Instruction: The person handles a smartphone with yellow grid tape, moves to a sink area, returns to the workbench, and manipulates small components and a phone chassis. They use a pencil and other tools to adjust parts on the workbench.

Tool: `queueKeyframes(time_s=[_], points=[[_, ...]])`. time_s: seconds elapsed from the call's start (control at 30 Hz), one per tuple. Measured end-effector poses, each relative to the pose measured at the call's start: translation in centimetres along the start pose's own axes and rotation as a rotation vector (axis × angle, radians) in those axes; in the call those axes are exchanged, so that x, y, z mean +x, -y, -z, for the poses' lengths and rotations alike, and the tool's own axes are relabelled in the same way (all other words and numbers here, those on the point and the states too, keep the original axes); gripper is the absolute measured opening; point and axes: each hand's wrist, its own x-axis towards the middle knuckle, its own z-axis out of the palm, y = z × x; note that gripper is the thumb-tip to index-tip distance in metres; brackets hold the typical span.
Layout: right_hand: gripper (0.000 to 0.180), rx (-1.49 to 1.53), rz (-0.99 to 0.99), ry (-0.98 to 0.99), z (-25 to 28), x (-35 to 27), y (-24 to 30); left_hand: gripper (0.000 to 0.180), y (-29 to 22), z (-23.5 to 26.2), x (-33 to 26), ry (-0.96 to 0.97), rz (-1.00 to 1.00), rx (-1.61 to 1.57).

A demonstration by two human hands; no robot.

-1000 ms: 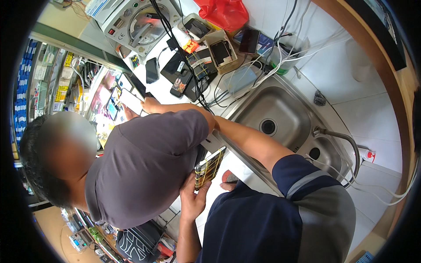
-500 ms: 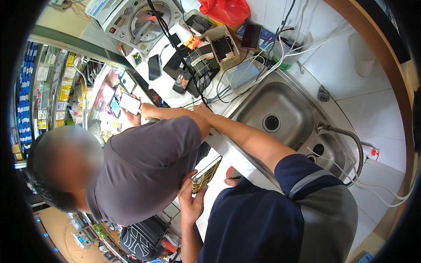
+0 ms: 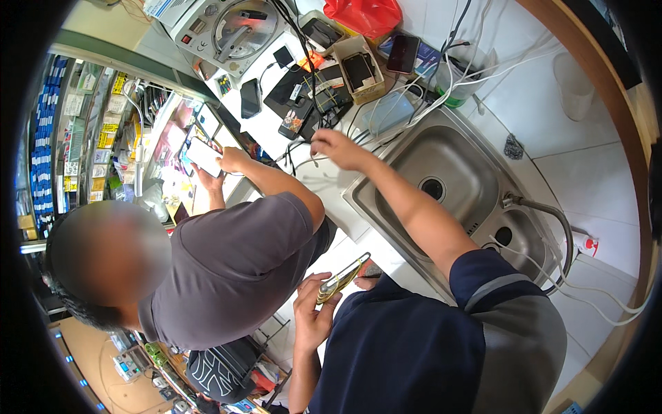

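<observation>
The fingers of the left hand are gripping a phone, which is bound with yellow rubber bands. The phone is tilted, with its narrow edge turned upward, and it is low in front of the person's dark blue shirt, well apart from the bench. The right hand is above the bench, between the co-worker's arm and the steel sink. Its fingers are bent, but I cannot tell whether they hold one of the cables near them.

On the bench, behind the right hand, there are a translucent bluish box, an open cardboard box with dark devices inside, and a black phone lying flat. A red plastic bag is farther back, and a machine with a round lid stands to the left of it. On the left side, a co-worker in a grey shirt holds another phone, whose face looks white.
</observation>
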Motion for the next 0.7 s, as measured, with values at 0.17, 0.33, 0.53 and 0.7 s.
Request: queueKeyframes(time_s=[0.17, 0.33, 0.53, 0.7], points=[[0.024, -0.637, 0.108, -0.087, 4.4, -2.5, 8.5, 0.018, 0.6, -1.0, 0.2, 0.045, 0.097, -0.211], [0.016, 0.028, 0.156, -0.136, 4.8, -2.9, 13.9, 0.025, -0.6, -2.2, 2.9, -0.013, 0.174, -0.56], [0.037, 0.244, 0.25, -0.282, 4.7, -5.2, 15.4, 0.031, -2.3, -1.1, 10.6, -0.282, 0.032, -1.154], [0.04, -0.007, 0.43, -0.508, 3.2, -7.3, 14.8, 0.022, -1.7, 0.3, 14.5, -0.377, -0.012, -1.261]])
